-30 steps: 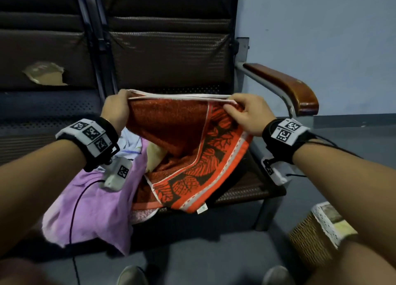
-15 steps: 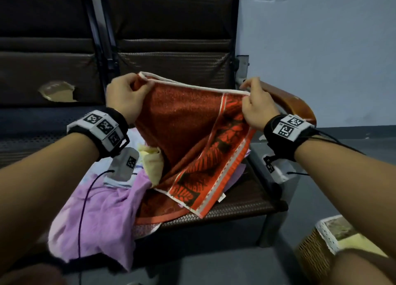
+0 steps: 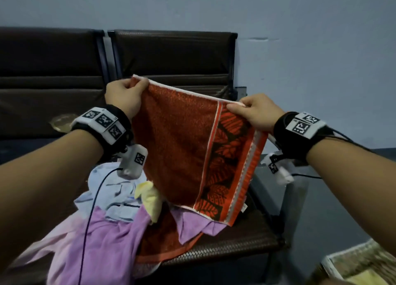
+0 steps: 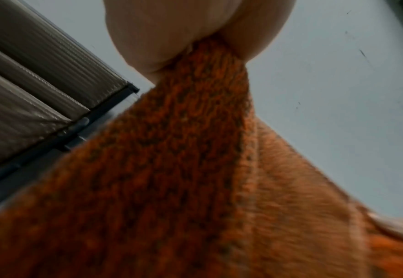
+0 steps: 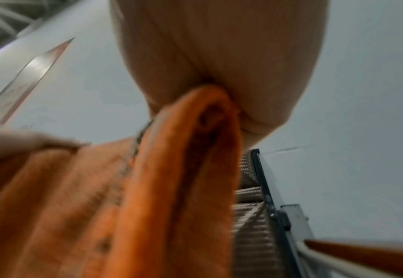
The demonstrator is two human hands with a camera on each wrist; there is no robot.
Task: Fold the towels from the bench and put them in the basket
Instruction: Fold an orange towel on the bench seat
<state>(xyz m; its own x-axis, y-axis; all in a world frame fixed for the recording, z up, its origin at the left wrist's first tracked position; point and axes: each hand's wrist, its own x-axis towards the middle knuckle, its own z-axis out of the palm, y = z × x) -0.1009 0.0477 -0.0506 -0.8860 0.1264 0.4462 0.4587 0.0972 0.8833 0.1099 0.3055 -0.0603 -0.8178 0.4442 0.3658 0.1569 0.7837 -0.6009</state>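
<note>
An orange-red towel (image 3: 182, 147) with a dark leaf border hangs in the air above the bench seat (image 3: 242, 244), doubled over. My left hand (image 3: 126, 94) pinches its top left corner and my right hand (image 3: 255, 111) pinches the top right corner, the white top edge stretched between them. In the left wrist view the orange towel (image 4: 183, 169) runs up into my curled fingers. The right wrist view shows the same towel (image 5: 171, 169) bunched under my fingers. A wicker basket (image 3: 351, 267) with a white lining stands on the floor at the lower right.
On the seat lie a purple towel (image 3: 107, 239), a pale blue cloth (image 3: 111, 190), a yellow cloth (image 3: 150, 197) and another orange-red towel (image 3: 162, 244). The dark seat backs (image 3: 171, 55) rise behind, against a blue-grey wall (image 3: 310, 49).
Both hands have lifted the orange-red towel higher, clear of the seat, and its top edge is drawn straighter. My head has tilted up, bringing more wall into view.
</note>
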